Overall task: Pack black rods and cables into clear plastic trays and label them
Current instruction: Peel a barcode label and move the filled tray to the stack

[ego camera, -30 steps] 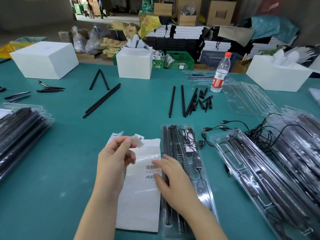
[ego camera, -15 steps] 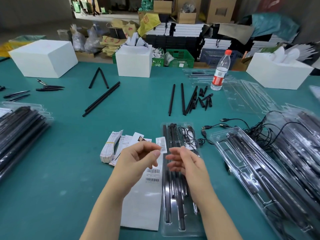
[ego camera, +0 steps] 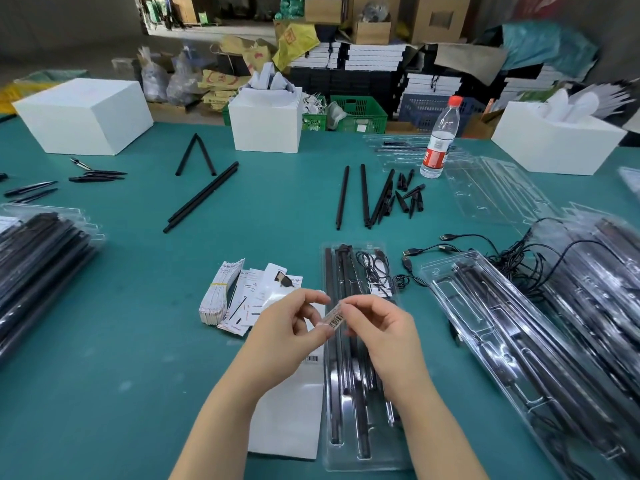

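Pinching a small white barcode label (ego camera: 335, 318) between both grips, my left hand (ego camera: 289, 336) and right hand (ego camera: 379, 329) hover over the long clear plastic tray (ego camera: 360, 455) of black rods; open teal desk (ego camera: 121, 341) lies at nine o'clock.

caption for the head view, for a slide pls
Both hands, left and right, pinch a barcode label above a packed clear tray on the green table.

Between my fingers, at frame centre, the label (ego camera: 335, 317) is white with black barcode stripes. Below it the tray (ego camera: 360, 455) is clear, its rods (ego camera: 341, 271) black. The table (ego camera: 121, 341) is teal; upper right, the bottle (ego camera: 439, 140) has a red cap.
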The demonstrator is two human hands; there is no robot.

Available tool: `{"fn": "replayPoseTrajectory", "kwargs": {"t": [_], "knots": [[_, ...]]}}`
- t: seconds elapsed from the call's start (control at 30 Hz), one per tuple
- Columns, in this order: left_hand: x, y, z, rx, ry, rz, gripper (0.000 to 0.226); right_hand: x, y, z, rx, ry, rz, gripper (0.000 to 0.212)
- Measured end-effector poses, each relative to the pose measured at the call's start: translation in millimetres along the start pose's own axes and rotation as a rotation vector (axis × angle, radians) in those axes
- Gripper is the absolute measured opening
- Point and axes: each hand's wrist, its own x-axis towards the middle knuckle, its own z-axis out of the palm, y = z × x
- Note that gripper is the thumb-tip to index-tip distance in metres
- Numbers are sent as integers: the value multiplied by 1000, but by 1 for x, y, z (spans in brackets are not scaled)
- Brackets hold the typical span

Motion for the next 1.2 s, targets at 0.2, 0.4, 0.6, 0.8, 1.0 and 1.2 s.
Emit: {"fn": "replayPoseTrajectory", "kwargs": {"t": [0.2, 0.4, 0.6, 0.8, 1.0, 1.2], "knots": [[-1, 0, -5, 58, 80, -18, 7, -3, -1, 3, 6, -43, 11, 14], [0, -1, -15, -134, 169, -98, 11, -4, -4, 3, 142, 31, 49, 19], [0, 2, -13, -218, 177, -48, 8, -4, 0, 7, 92, -52, 58, 20], [0, 2, -14, -218, 172, 0, 11, -5, 3, 8, -70, -106, 28, 20], [0, 3, -11, -186, 97, 21, 9, -8, 3, 7, -294, -77, -36, 16], [1, 3, -10, -218, 142, 22, 12, -9, 0, 8, -284, -142, -9, 22]]}}
